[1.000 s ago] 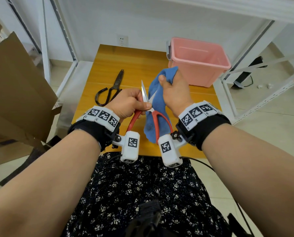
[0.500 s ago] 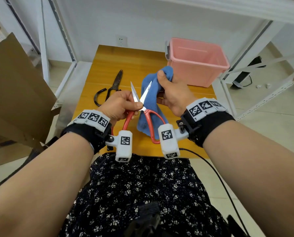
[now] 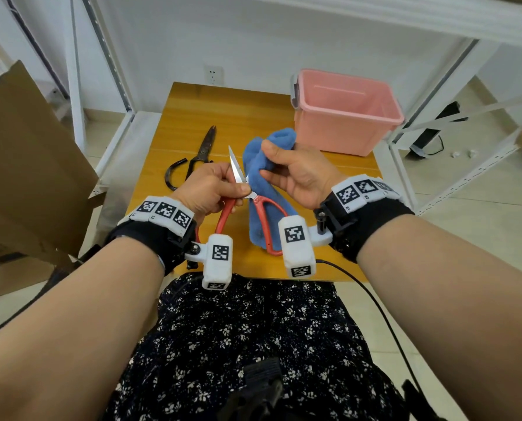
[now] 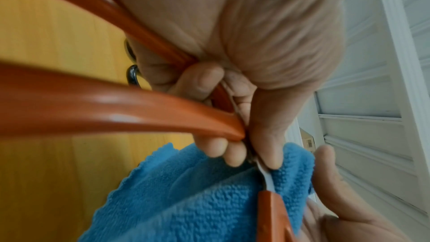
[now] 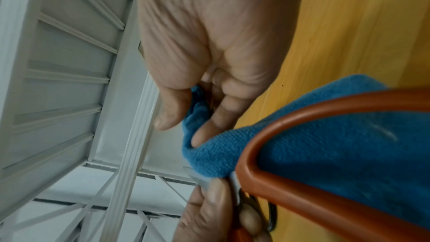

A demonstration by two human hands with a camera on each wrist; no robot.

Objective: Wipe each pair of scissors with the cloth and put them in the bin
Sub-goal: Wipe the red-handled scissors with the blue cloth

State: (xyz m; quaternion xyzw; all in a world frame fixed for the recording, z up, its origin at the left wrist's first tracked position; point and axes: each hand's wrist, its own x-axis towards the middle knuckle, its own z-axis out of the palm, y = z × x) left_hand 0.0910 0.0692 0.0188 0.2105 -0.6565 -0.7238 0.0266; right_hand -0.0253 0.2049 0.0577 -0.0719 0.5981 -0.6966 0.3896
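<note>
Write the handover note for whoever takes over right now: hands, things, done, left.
Left hand grips the red scissors near the pivot, blades open and pointing up.
Right hand holds the blue cloth around one blade.
Black scissors lie on the table, untouched.
Pink bin at the table's far right; nothing visible inside.
Done: none binned.
Left: finish wiping the red pair, bin it, then the black pair.

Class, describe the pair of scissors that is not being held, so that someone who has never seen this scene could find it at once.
Start at the wooden table with the pink bin at its far right. Left of the blue cloth lie the black scissors, blades closed and pointing away. Unlike the red-handled scissors in the left hand, they are all dark metal and untouched.
</note>
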